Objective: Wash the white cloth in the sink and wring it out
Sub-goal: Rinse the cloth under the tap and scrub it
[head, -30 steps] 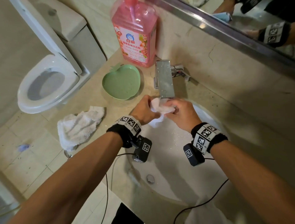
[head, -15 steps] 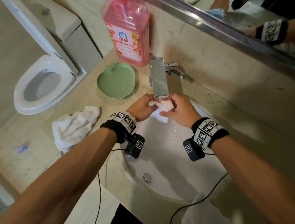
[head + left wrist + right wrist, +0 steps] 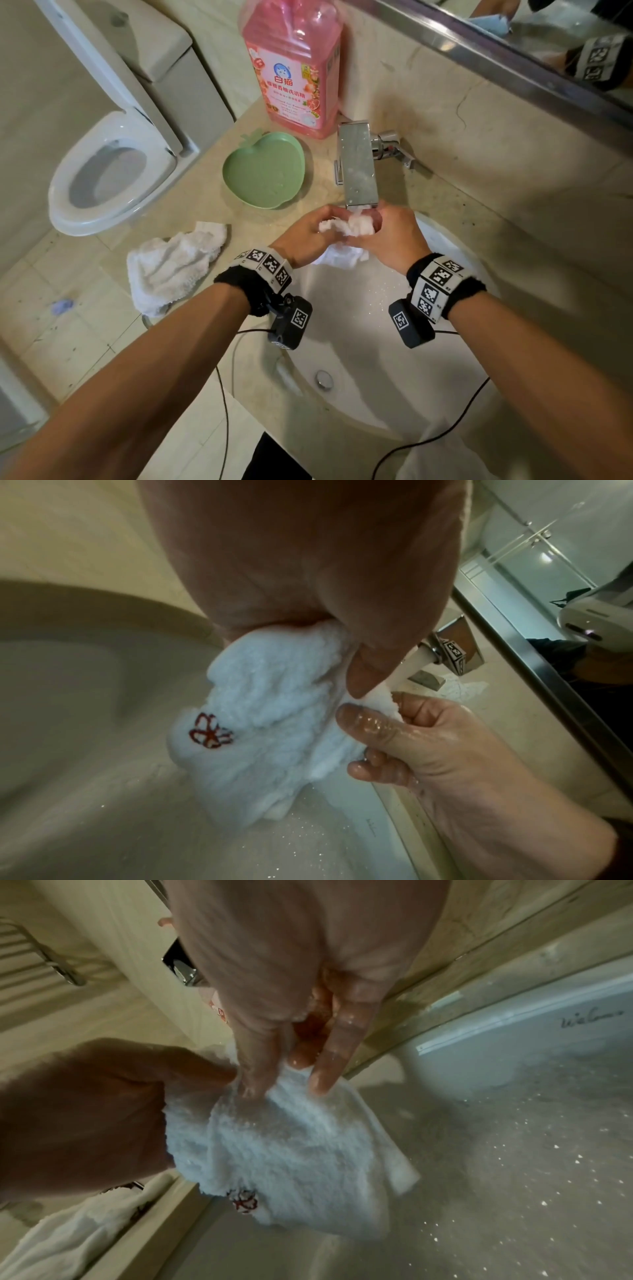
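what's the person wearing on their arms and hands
Both forearms are bare, with no sleeves or gloves. Each wrist carries a black fabric band wrapped with white tiles printed with black square markers. Under each wrist hangs a small black camera box bearing its own marker, with a thin black cable trailing back. The fingers look wet.

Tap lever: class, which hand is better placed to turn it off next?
Right, probably. The tap lever lies on the right hand's side; the left hand would have to cross the white cloth both grip.
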